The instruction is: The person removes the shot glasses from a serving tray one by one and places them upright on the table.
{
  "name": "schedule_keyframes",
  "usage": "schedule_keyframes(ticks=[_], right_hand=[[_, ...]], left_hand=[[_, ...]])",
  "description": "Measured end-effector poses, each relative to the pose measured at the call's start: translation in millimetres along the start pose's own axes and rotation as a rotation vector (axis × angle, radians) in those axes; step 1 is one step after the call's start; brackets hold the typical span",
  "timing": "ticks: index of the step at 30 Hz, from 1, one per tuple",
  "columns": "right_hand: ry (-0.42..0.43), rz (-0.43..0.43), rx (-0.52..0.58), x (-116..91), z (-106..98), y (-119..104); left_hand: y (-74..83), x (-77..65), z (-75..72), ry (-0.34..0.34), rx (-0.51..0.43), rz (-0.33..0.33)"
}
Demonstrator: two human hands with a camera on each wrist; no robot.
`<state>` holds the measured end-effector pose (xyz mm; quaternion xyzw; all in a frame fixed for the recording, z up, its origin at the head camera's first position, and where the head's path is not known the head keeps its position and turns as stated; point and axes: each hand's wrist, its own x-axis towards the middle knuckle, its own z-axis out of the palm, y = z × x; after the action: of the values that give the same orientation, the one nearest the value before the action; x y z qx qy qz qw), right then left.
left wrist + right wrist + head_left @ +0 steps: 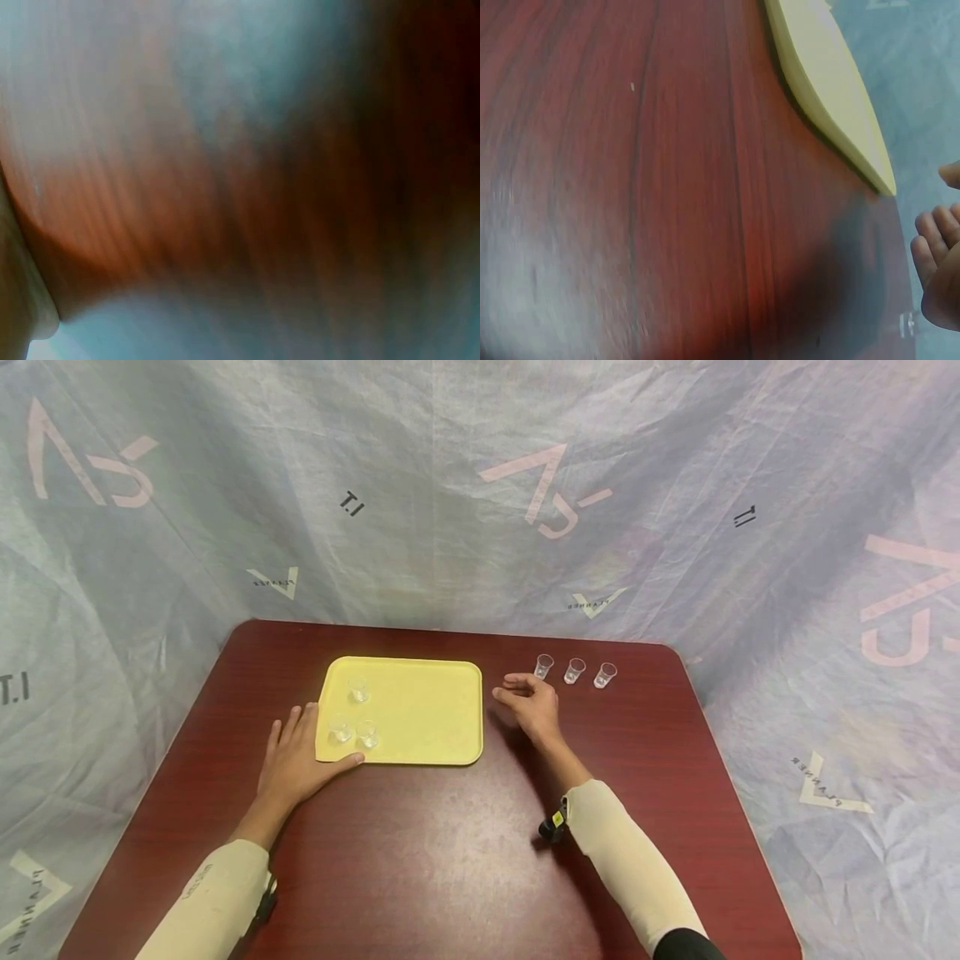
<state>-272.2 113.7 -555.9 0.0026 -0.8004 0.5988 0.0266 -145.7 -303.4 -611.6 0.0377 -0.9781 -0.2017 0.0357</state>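
In the head view, my left hand (294, 764) lies at the near-left corner of a yellow tray (427, 710), fingers along its left side and thumb at its front edge. Three small clear shot glasses stand on the tray's left part: one shot glass (359, 693) farther back, two nearer the front. To the right of the tray, my right hand (534, 706) hovers over the table with loosely bent fingers and nothing in them. Just beyond it a shot glass (543, 666) is partly covered by the hand. The right wrist view shows the bent fingers (936, 236) at its edge.
Two more shot glasses, a middle one (574, 671) and a right one (604, 675), continue the row at the table's back right. The dark red table (420, 852) ends at the back against a grey printed curtain (450, 527).
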Motion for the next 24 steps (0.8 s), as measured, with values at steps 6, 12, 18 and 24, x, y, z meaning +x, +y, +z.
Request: schedule_keyframes(ticks=[6, 12, 18, 24], right_hand=[[-0.002, -0.008, 0.019, -1.1, 19.1, -5.7], [-0.018, -0.023, 0.037, -1.3, 34.5, -12.6], [-0.062, -0.022, 0.067, -4.6, 48.6, -20.8], [-0.111, -0.027, 0.066, -8.7, 66.4, -28.5]], left_hand=[[-1.3, 0.5, 0.3, -0.009, 0.003, -0.002], [-1.5, 1.3, 1.9, -0.010, 0.004, -0.003], [-0.5, 0.8, 2.0, -0.007, 0.005, -0.003], [-0.8, 0.4, 1.2, -0.003, 0.007, -0.004]])
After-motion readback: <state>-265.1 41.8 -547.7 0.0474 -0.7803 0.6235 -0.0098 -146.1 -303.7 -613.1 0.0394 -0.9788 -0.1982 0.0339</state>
